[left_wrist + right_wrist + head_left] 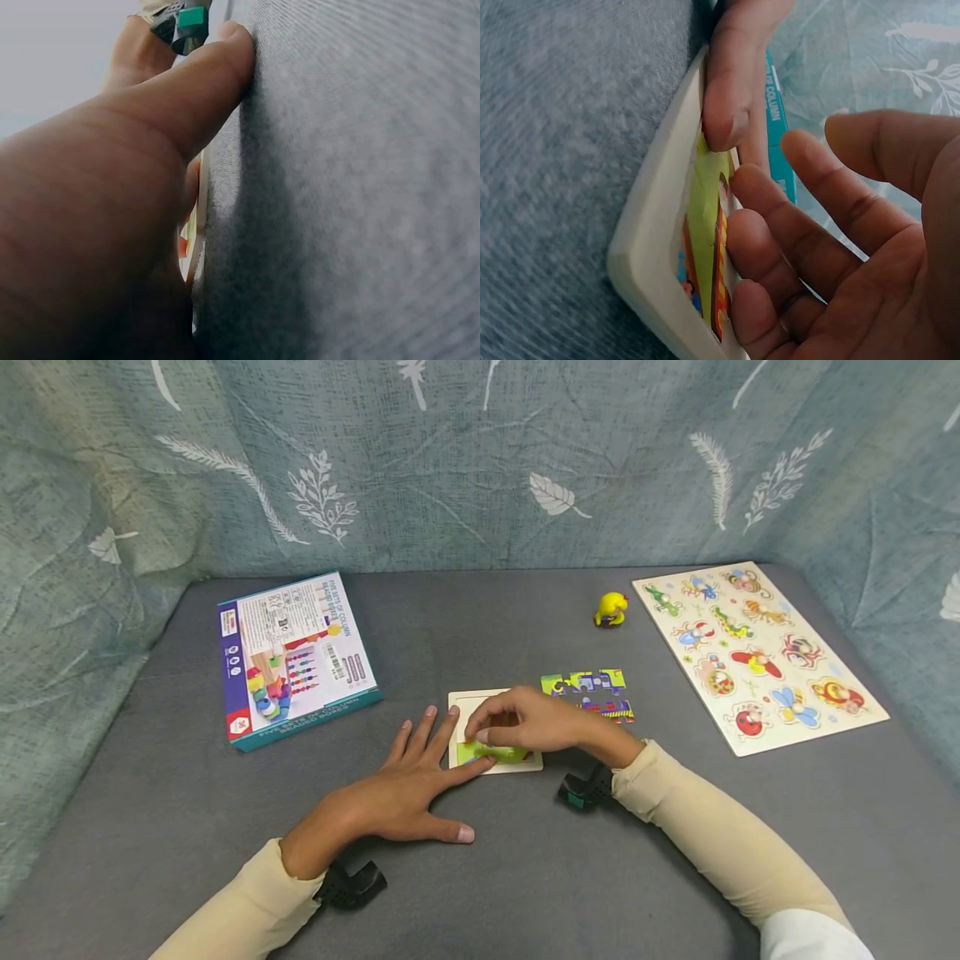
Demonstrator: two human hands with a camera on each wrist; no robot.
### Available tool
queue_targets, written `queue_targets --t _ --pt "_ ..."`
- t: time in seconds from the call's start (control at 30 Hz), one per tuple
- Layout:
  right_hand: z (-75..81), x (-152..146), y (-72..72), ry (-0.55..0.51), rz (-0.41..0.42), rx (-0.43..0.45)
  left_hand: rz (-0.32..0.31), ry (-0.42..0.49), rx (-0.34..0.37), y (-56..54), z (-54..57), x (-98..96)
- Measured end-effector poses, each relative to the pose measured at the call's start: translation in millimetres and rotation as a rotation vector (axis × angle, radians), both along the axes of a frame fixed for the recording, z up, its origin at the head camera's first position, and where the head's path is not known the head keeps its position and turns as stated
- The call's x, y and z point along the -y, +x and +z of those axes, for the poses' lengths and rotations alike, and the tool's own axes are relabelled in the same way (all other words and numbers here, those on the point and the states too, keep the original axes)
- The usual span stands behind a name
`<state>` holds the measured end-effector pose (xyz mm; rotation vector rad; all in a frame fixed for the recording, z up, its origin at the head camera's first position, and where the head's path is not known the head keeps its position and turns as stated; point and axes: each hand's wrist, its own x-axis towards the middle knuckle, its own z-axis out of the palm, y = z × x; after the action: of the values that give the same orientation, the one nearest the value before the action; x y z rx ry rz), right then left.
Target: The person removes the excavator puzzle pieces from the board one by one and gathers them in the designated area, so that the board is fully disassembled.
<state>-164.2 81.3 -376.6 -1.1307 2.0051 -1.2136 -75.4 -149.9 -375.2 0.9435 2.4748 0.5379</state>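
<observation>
A small wooden puzzle board (461, 700) with a raised pale rim lies between the hands. Green printed pieces (705, 191) fill its near part. My left hand (408, 793) is spread palm down on the table, its index finger reaching over the board's near left corner and its other fingertips along the left side. Over the board hovers my right hand (534, 720), fingers loosely bent and fingertips right at the pieces. In the right wrist view its thumb and index finger stand apart with nothing between them. Several loose puzzle pieces (600, 682) lie beyond the right wrist.
A bead-set box (300, 652) lies at the left. On the right is a large wooden board with insect pictures (761, 660). A small yellow toy (612, 608) stands near the back. Behind the grey table (480, 893) hangs a leaf-patterned curtain (465, 485).
</observation>
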Motion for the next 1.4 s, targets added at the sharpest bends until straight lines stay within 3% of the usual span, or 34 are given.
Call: queue_targets --t 0.23,0.93,1.4 --pt "-3.5 -0.2 -0.2 -0.033 0.006 0.033 0.009 -0.003 0.005 0.5 -1.1 -1.1" --pt "-4.2 2.6 3.1 -0.079 -0.09 0.024 0.018 0.023 -0.007 0.9 0.5 -3.4" --pt "2.2 1.7 5.7 -0.029 -0.107 0.023 0.016 0.042 0.012 -0.1 1.2 -1.8"
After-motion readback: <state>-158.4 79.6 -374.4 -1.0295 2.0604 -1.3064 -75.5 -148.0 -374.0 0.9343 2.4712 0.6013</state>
